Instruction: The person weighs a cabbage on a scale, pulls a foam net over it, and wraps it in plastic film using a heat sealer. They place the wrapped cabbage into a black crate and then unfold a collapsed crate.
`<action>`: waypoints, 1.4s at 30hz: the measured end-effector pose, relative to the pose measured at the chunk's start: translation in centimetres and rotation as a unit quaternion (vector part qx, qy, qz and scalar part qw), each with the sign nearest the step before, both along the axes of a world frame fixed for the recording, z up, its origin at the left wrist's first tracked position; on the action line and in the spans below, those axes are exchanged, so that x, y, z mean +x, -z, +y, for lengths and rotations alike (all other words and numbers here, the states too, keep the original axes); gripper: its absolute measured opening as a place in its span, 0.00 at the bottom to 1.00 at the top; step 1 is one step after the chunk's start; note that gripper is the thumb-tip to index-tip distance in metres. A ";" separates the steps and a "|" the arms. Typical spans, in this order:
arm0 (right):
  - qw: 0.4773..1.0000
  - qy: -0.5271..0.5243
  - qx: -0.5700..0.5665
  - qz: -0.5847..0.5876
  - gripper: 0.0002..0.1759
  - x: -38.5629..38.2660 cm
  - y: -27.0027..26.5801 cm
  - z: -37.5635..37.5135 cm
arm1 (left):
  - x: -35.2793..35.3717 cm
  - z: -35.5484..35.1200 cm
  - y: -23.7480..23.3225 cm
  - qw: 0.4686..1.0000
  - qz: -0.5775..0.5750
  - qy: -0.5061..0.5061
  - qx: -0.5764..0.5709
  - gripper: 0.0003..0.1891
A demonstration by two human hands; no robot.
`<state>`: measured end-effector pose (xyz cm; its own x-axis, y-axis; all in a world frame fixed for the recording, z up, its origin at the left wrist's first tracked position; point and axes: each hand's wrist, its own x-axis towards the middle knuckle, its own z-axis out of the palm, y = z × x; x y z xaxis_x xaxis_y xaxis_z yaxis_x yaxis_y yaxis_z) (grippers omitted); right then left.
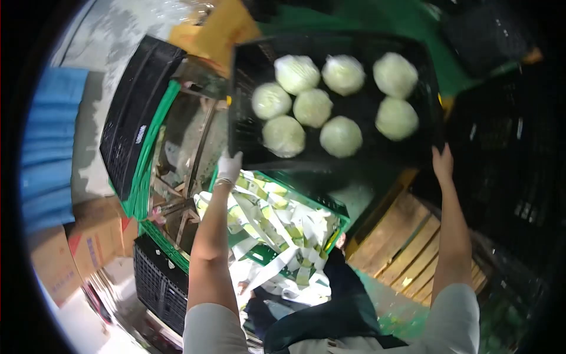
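A black plastic crate [342, 168] is held up in front of me. In it lie several round, pale green cabbage-like heads [312, 108] that look wrapped in clear film. My left hand [230, 166], in a white glove, is closed on the crate's near left corner. At the near right corner my right hand [442, 162] grips the crate too; its fingertips are partly hidden. Below stands a green crate [339, 215], piled with tangled white and green printed strips [283, 227].
Black and green crates [132, 127] are stacked at the left, near cardboard boxes [88, 245] and a blue sheet [50, 141]. A wooden pallet [401, 245] lies at lower right. Dark crates [507, 141] stand at the right. Yellow-brown cardboard [221, 35] is at the top.
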<state>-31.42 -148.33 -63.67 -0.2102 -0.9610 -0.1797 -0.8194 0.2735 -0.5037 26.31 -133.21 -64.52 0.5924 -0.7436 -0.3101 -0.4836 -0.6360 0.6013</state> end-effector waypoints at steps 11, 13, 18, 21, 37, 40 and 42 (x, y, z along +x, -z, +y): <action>0.920 -0.120 -0.037 0.372 0.31 6.7 -4.3 4.8 | -8.1 16.3 -4.2 0.981 -0.096 0.164 0.044 0.38; 0.915 -0.215 -0.136 0.312 0.30 11.0 -4.7 8.7 | -9.6 24.1 -11.0 0.982 -0.020 0.176 0.065 0.35; 0.877 -0.474 -0.059 -0.048 0.22 28.3 -5.6 20.7 | -5.9 43.7 -19.1 1.000 -0.019 -0.006 0.021 0.27; 0.831 -0.507 0.099 -0.204 0.16 42.7 -10.0 30.6 | -2.3 55.6 -20.5 0.975 -0.139 -0.171 0.013 0.21; 0.510 -0.856 0.040 0.074 0.23 82.2 -19.8 70.2 | 23.0 75.0 -19.2 0.964 -0.208 0.037 -0.164 0.09; 0.542 -0.838 0.056 0.010 0.19 85.9 -28.4 68.1 | 25.9 74.9 -20.2 0.954 -0.288 0.015 -0.085 0.23; 0.595 -0.802 -0.033 -0.044 0.17 89.6 -30.8 66.6 | 27.0 74.9 -17.9 0.985 -0.166 0.039 0.038 0.30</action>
<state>58.13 -81.72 -32.83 0.9940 0.0813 -0.0729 0.0303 -0.8469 -0.5309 53.30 -58.30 -46.59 0.6126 -0.7728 -0.1659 -0.6946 -0.6265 0.3537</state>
